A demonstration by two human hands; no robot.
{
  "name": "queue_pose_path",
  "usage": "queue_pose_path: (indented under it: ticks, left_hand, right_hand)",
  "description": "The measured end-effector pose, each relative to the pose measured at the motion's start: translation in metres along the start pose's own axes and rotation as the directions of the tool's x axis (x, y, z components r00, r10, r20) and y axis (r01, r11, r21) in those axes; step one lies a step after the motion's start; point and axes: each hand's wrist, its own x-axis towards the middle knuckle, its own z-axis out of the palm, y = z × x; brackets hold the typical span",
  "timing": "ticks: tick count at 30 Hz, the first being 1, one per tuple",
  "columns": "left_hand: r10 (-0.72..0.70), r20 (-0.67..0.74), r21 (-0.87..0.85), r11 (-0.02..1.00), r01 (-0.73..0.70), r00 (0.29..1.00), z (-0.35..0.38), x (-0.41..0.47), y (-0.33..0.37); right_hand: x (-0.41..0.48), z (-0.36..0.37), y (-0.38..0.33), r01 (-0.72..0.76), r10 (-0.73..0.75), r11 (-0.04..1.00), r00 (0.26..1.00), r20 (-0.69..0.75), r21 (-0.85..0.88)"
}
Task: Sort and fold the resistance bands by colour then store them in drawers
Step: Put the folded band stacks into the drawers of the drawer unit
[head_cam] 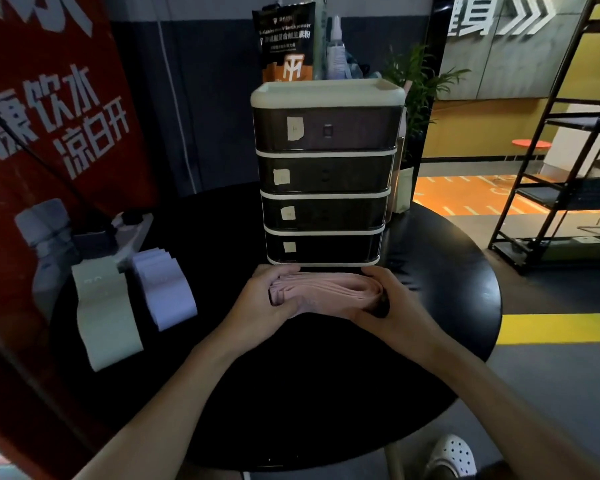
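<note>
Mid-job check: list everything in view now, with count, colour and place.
table: one, black, under everything
drawer unit: one, four dark drawers, cream frame, table centre
paper labels: four, pale, one per drawer front
pink resistance bands: one bundle, before bottom drawer
green resistance bands: one stack, pale, table left
lilac resistance bands: one stack, beside the green
power strip: one, white, table left rear
powder pouch: one, black-orange, atop unit
spray bottle: one, clear, atop unit
plant: one, green, behind unit
shelf rack: one, black, floor right
banner: one, red, left
left hand: one, grips bundle's left end
right hand: one, grips bundle's right end
</note>
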Motion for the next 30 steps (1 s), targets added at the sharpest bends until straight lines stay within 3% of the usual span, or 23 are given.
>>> queue_pose_path:
  ticks: [11,17,23,30]
  left_hand:
    - [0.001,-0.022,-0.011,1.000,-0.001,1.000,-0.003,-0.004,-0.002]
    - [0.029,0.043,0.005,1.000,-0.029,0.999,-0.001,-0.004,-0.003]
    - [-0.016,-0.030,-0.005,1.000,0.016,0.999,-0.002,-0.004,-0.002]
    - [-0.013,0.038,0.064,0.998,0.011,0.999,-0.012,-0.006,-0.005]
  right_hand:
    - [-0.002,0.001,-0.003,0.056,-0.056,0.998,0.996,-0.072,-0.005]
    - [0.002,0.004,0.000,0.069,-0.067,0.996,0.997,-0.045,0.059]
    - [0.002,0.001,0.003,0.045,-0.042,0.990,0.999,-0.024,0.130]
    - [0.003,0.003,0.002,0.037,-0.037,0.999,0.999,-0.001,0.032]
